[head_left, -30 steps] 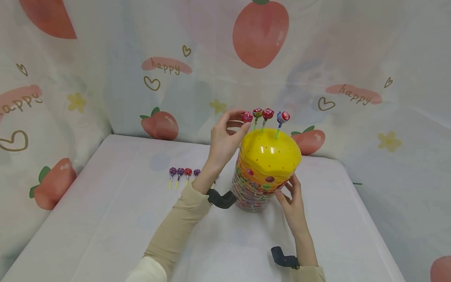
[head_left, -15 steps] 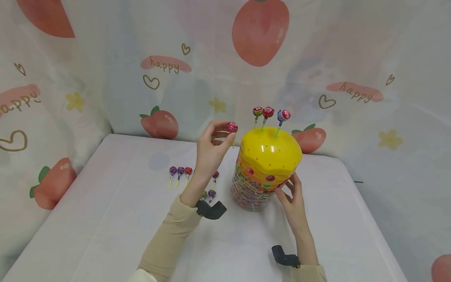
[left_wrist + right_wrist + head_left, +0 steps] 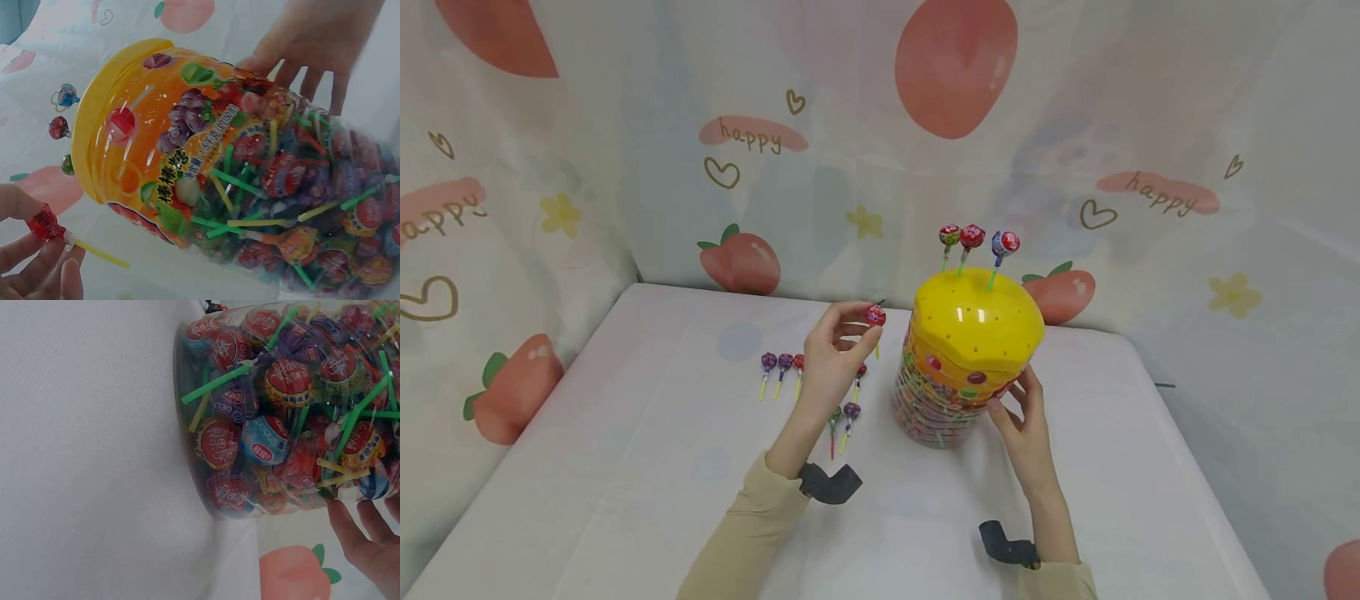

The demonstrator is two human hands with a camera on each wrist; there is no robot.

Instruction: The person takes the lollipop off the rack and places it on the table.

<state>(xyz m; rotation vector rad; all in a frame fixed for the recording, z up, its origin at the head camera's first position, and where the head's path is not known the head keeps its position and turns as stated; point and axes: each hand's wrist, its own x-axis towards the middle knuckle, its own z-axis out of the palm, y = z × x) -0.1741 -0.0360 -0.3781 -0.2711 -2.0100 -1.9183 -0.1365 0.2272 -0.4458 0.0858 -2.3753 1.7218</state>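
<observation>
My left hand pinches a red-wrapped lollipop by its head. In the left wrist view, this lollipop's yellow stick points away from the fingers. A large clear jar filled with lollipops stands just right of that hand, closed by a yellow lid dotted with small holes. Three lollipops, among them a blue and red one, stand upright in the lid. Against the jar's right side rests my right hand, its fingertips touching the plastic with fingers relaxed.
Several lollipops lie on the white-covered table left of the jar, including a purple one and another purple one. My left forearm partly covers this group. A fruit-print curtain hangs behind the table.
My left hand has moved away from the lid, left and down, carrying the red lollipop, which stood close to the others at the lid. My right hand stays on the jar.
</observation>
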